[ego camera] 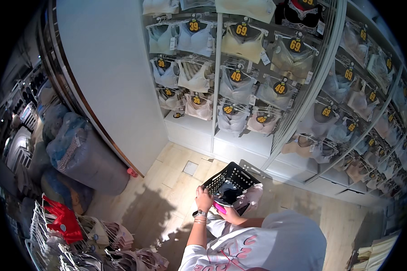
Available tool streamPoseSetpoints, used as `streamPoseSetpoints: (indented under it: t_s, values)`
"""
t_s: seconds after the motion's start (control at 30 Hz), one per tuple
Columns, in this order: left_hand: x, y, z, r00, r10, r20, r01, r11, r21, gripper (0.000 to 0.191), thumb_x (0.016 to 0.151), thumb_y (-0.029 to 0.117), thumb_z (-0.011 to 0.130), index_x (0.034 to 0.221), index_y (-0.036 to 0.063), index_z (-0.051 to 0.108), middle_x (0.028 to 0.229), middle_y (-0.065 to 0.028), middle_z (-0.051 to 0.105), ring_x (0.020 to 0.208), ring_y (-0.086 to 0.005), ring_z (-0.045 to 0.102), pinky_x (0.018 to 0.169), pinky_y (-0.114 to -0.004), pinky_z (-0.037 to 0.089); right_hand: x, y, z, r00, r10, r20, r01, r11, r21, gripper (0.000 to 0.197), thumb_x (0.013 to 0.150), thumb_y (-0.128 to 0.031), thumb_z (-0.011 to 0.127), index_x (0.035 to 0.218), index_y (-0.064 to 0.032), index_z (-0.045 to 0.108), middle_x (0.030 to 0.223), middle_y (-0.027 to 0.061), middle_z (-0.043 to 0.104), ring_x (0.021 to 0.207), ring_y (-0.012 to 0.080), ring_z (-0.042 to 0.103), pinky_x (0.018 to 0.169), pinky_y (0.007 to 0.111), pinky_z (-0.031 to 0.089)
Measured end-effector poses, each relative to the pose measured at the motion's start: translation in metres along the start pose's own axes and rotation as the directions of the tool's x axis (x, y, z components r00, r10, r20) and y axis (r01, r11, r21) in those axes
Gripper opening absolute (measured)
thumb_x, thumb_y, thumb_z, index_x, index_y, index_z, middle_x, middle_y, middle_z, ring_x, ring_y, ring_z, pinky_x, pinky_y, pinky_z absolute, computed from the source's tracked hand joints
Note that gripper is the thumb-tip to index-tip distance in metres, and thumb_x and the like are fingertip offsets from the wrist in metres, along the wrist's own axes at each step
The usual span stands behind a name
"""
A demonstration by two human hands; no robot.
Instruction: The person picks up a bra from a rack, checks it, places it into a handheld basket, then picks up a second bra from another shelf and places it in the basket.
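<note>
A black perforated plastic basket is held before me at a tilt, over the wooden floor. My left hand, with a watch and bracelets on its wrist, grips the basket's near left rim. At the near side, my right hand holds a bright pink object, whose kind I cannot make out. Inside the basket lie dark and light garments. Pale pink fabric hangs over its right rim. My right fingers are partly hidden.
Bras on hangers fill the wall racks ahead and to the right, above white base ledges. At left stand a white panel and large stuffed plastic bags. A rack with a red garment and several others is at lower left.
</note>
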State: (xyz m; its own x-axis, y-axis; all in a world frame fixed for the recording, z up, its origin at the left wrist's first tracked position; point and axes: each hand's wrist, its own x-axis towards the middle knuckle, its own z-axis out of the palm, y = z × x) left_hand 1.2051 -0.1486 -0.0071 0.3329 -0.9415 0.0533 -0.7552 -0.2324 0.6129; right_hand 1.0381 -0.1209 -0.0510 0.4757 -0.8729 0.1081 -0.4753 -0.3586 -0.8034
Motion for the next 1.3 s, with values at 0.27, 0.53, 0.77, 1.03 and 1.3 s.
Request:
streamPoseSetpoints:
  t_s: [0.27,0.53,0.77,1.03,1.3]
  values:
    - [0.044,-0.01,-0.011,0.976,0.204,-0.081,-0.199,0.978,0.066,0.042,0.071,0.014,0.058,0.112,0.0024,0.056,0.12,-0.0172,0.05,0.114,-0.0362,0.046,0.086,-0.045,0.047,0.028,-0.03,0.014,0.994,0.054,-0.092,-0.063,0.994,-0.095,0.024,0.079,-0.026,0.064,0.076,-0.003,0.059,0.064,0.021,0.06,0.061,0.0396,0.06,0.056,0.048,0.048]
    - [0.103,0.002,-0.003,0.97,0.186,0.156,-0.191,0.981,0.018,0.052,0.074,0.019,0.06,0.124,0.0065,0.053,0.134,-0.0105,0.041,0.13,-0.0309,0.033,0.089,-0.046,0.049,0.069,-0.011,0.018,0.972,0.092,-0.216,-0.108,0.992,-0.062,0.022,0.078,-0.025,0.064,0.072,-0.0044,0.057,0.059,0.021,0.058,0.058,0.0406,0.059,0.055,0.05,0.047]
    - [0.145,0.035,0.03,0.922,0.266,0.282,-0.288,0.957,0.038,0.051,0.074,0.019,0.061,0.123,0.0061,0.053,0.132,-0.0105,0.043,0.13,-0.0322,0.033,0.089,-0.047,0.049,0.087,0.026,0.002,0.969,0.082,-0.232,-0.125,0.977,-0.175,0.025,0.081,-0.027,0.062,0.075,-0.0031,0.057,0.063,0.0206,0.06,0.059,0.0393,0.061,0.055,0.048,0.048]
    - [0.171,0.082,0.069,0.818,0.52,0.246,-0.527,0.849,-0.043,0.044,0.072,0.015,0.06,0.115,0.0037,0.057,0.126,-0.0121,0.045,0.128,-0.0337,0.037,0.088,-0.042,0.051,0.097,0.024,-0.039,0.87,0.405,-0.281,-0.391,0.914,0.109,0.024,0.083,-0.025,0.059,0.085,-0.0012,0.058,0.069,0.0211,0.06,0.066,0.0394,0.06,0.059,0.046,0.046]
    - [0.167,0.132,0.096,0.712,0.614,0.341,-0.578,0.788,-0.212,0.031,0.073,0.01,0.06,0.104,0.0038,0.06,0.133,-0.0128,0.042,0.131,-0.0334,0.033,0.089,-0.044,0.049,0.085,0.042,-0.051,0.704,0.576,-0.414,-0.547,0.813,0.201,0.024,0.082,-0.026,0.06,0.086,-0.0026,0.059,0.071,0.0217,0.061,0.071,0.0411,0.061,0.062,0.047,0.048]
